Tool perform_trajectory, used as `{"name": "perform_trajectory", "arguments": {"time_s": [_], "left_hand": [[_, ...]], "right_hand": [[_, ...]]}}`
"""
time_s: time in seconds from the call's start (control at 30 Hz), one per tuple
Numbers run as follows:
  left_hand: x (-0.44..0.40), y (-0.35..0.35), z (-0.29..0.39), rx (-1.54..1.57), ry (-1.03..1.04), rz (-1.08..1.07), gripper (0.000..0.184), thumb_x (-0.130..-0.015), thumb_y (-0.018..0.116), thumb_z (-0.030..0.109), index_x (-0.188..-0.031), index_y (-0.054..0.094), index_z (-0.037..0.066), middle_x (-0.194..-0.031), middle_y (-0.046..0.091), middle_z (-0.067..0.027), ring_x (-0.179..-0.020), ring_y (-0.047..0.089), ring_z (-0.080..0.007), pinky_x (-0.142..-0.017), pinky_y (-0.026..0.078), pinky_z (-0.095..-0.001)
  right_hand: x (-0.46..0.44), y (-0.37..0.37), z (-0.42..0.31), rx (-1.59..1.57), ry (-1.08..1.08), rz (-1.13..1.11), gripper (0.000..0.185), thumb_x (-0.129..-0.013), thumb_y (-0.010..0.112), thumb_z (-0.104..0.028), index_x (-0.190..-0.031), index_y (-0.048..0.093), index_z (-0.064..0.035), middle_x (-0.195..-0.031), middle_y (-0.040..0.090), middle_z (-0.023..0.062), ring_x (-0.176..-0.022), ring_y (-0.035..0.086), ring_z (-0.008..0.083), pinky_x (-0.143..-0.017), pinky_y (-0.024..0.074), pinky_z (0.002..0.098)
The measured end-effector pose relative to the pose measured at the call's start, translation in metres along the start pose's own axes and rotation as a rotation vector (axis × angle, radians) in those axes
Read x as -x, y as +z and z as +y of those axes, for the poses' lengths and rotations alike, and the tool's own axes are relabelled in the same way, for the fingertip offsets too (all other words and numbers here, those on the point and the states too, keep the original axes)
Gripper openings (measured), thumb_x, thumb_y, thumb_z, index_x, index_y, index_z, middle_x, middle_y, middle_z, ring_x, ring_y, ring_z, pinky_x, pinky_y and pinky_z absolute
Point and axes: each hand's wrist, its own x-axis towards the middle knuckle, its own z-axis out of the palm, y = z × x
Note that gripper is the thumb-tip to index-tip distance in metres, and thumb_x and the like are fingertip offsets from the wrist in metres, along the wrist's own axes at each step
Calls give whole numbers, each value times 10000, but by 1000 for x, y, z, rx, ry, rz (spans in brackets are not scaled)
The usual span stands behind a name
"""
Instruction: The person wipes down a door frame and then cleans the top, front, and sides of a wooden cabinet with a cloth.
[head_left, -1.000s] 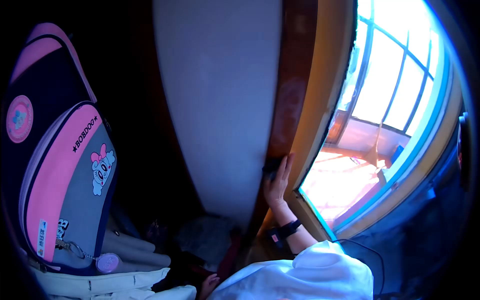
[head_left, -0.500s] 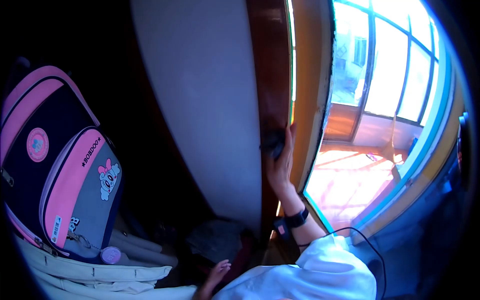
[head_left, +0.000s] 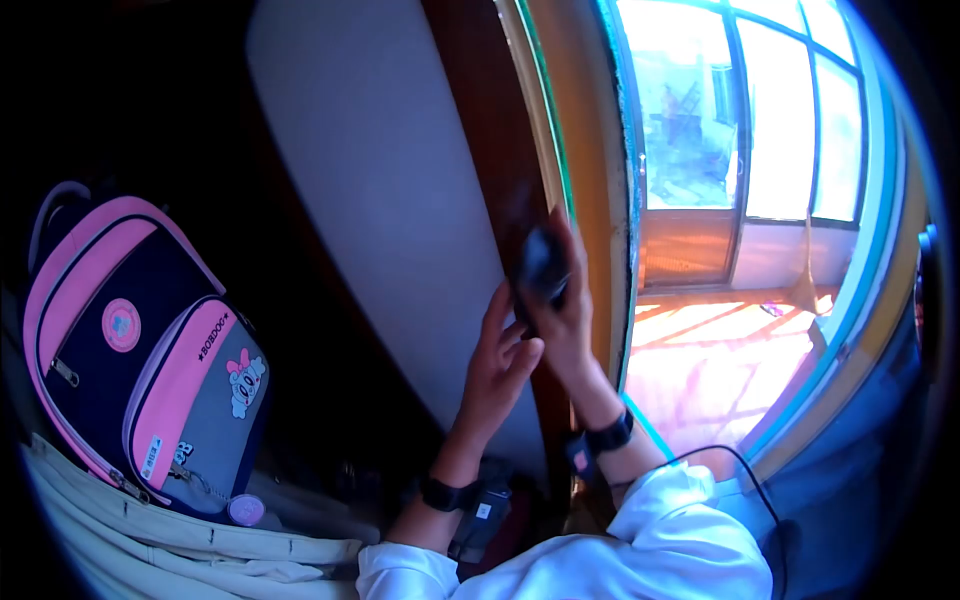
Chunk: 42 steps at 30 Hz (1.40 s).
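Observation:
My right hand (head_left: 568,325) is raised in front of the edge of a brown-framed door (head_left: 475,110). Its fingers are closed along the side of a dark, rounded, glossy object (head_left: 543,265), slightly blurred, whose kind I cannot make out. Just below and to the left is my left hand (head_left: 495,370), its thumb apart from its fingers. Its fingertips come up close to the object's lower end; whether they touch it I cannot tell. Both wrists wear black bands.
At left a pink and navy school backpack (head_left: 235,390) leans above pale folded cloth (head_left: 230,545). To the right, a doorway opens onto a sunlit room with windows (head_left: 690,110) and a broom (head_left: 806,290). A black cable (head_left: 745,465) loops beside my right sleeve.
My left hand has risen from low in the view to beside my right hand. The dark object shows more fully now. The view has shifted, with the backpack lower and the door edge further left.

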Motion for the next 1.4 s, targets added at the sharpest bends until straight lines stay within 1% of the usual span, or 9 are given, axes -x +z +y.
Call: {"name": "perform_trajectory", "arguments": {"time_s": [0.1, 0.23, 0.33, 0.43, 0.67, 0.77, 1.03, 1.23, 1.4], "left_hand": [[-13, 13, -5, 24, 81, 17, 591, -835, 652, 282, -1293, 377, 28, -1283, 437, -172, -1181, 468, -275, -995, 373, -385], [-20, 19, 9, 191, -154, 211, 478, -819, 674, 216, -1207, 469, 28, -1176, 526, -154, -1139, 506, -276, -956, 417, -347], [-41, 13, 25, -220, 211, 225, 424, -818, 670, 233, -1163, 497, 58, -1145, 542, -111, -1079, 525, -228, -924, 437, -318], [-62, -1, 34, -709, 516, 169, 388, -822, 665, 259, -1116, 511, 58, -1047, 553, -100, -1010, 538, -200, -863, 459, -293], [-79, -24, 57, -1124, 627, 171, 232, -789, 697, 268, -819, 592, 63, -862, 542, -50, -773, 584, -173, -638, 498, -250], [-87, -21, 60, -1099, 661, 170, 290, -708, 750, 236, -935, 616, 114, -821, 559, -20, -708, 605, -143, -549, 478, -241], [-46, -33, 55, -1181, 494, 10, 272, -721, 727, 189, -929, 581, 93, -818, 569, -53, -709, 634, -191, -586, 506, -248], [-25, -28, 38, -1018, 251, -117, 309, -776, 690, 299, -932, 562, 65, -826, 606, -91, -712, 652, -235, -611, 519, -281], [-13, -20, 22, -803, 103, -314, 464, -781, 685, 315, -1128, 487, 79, -978, 606, -110, -786, 659, -245, -637, 529, -321]], "right_hand": [[21, -7, -15, 46, -36, -75, 762, -752, 531, 77, -1419, 215, -111, -1463, 208, 158, -1366, 169, 315, -1090, 203, 422], [19, -34, -20, -153, 28, -242, 754, -723, 545, 57, -1403, 267, -112, -1469, 194, 152, -1377, 138, 293, -1101, 170, 428], [31, -36, -7, -313, 224, -46, 597, -814, 508, 10, -1369, 327, -115, -1455, 241, 126, -1343, 257, 263, -1079, 250, 389], [46, -39, 10, -370, 325, 59, 418, -863, 459, 9, -1272, 439, -79, -1228, 532, 127, -1141, 526, 217, -974, 403, 325], [89, -58, 46, -358, 631, -143, 364, -860, 428, 42, -1218, 463, -20, -1087, 602, 112, -981, 613, 184, -868, 467, 284], [91, -54, 45, -436, 658, -173, 357, -894, 430, 23, -1247, 435, -28, -1138, 572, 132, -988, 598, 191, -860, 472, 293], [84, -55, 31, -586, 616, -215, 411, -869, 477, 16, -1271, 413, -44, -1185, 548, 123, -1028, 581, 210, -905, 449, 328], [83, -55, 0, -355, 418, -422, 738, -819, 645, -188, -1403, 201, -105, -1387, 346, 154, -1248, 390, 279, -971, 397, 405], [89, -68, 10, -468, 665, -379, 705, -777, 556, 76, -1386, 235, -73, -1212, 444, 91, -1092, 491, 141, -886, 442, 248]]}}
